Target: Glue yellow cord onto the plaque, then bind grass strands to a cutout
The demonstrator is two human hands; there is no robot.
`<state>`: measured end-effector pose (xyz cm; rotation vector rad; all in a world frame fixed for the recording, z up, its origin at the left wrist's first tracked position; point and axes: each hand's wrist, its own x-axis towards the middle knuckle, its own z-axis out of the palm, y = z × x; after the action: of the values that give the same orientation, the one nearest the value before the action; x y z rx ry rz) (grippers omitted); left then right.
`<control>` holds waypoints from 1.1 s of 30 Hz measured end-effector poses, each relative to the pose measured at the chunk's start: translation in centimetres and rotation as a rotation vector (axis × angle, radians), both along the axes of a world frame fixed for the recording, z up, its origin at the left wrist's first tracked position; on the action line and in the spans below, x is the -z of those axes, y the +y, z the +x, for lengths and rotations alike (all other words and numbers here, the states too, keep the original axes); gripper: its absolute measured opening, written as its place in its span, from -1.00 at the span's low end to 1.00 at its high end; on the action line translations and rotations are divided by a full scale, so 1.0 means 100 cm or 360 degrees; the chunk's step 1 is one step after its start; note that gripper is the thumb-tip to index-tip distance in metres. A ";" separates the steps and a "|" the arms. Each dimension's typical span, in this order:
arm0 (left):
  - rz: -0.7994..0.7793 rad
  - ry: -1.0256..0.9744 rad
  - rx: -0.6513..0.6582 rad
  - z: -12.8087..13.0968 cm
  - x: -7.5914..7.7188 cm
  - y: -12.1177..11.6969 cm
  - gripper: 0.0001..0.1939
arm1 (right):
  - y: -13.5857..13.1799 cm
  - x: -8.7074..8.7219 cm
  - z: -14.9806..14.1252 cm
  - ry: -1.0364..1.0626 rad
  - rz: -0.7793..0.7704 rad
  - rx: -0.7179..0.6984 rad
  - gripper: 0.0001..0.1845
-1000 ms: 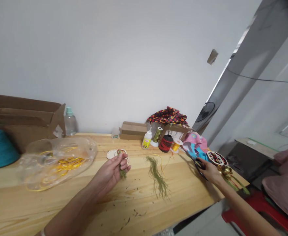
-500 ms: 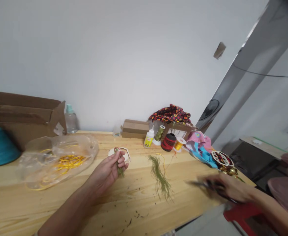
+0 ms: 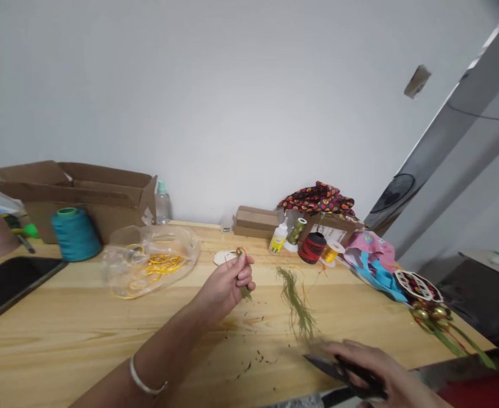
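My left hand (image 3: 228,286) is closed round a small green thread tassel (image 3: 246,293); a bit of red cord shows above its fingertips, and the fingers cover most of the tassel. Right behind that hand lies a cream, flat cut-out piece (image 3: 224,258), partly hidden. At the front edge of the table my right hand (image 3: 372,362) grips a pair of dark scissors (image 3: 343,374), blades pointing left, slightly blurred. A loose bundle of green threads (image 3: 298,306) lies on the wood between the two hands, its lower end close to the scissors.
Left: plastic bag of yellow cord (image 3: 164,263), teal thread cone (image 3: 75,235), cardboard box (image 3: 117,198) and black tablet-like device (image 3: 17,283). At the back stand a glue bottle (image 3: 278,238) and thread spools (image 3: 312,247). Right: ornament with gold bells (image 3: 419,286). Dark clippings (image 3: 245,365) dot the table.
The view has turned left. My right hand has brought the scissors from the right side toward the green threads. My left hand still holds the tassel.
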<state>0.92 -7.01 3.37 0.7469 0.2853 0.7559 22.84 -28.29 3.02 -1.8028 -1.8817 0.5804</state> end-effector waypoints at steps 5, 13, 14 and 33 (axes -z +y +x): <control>0.0097 -0.0046 0.0083 0.004 -0.019 -0.017 -0.81 | 0.038 -0.039 -0.032 -0.0275 -0.0241 -0.0242 -0.36; 0.0209 0.0052 0.0209 0.011 -0.017 -0.032 -0.78 | 0.068 -0.053 -0.062 -0.0602 -0.0002 -0.0238 -0.45; 0.0220 0.0060 0.0224 0.011 -0.018 -0.033 -0.78 | 0.069 -0.055 -0.063 -0.0623 -0.0010 -0.0242 -0.45; 0.0402 0.0025 0.0869 0.115 -0.017 -0.137 -0.67 | -0.055 -0.087 -0.006 -0.0789 -0.0423 0.0245 -0.63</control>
<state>12.46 -20.68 5.10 1.0143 -0.0085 0.2681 22.20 -33.80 11.68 -2.4181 -2.0157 0.3611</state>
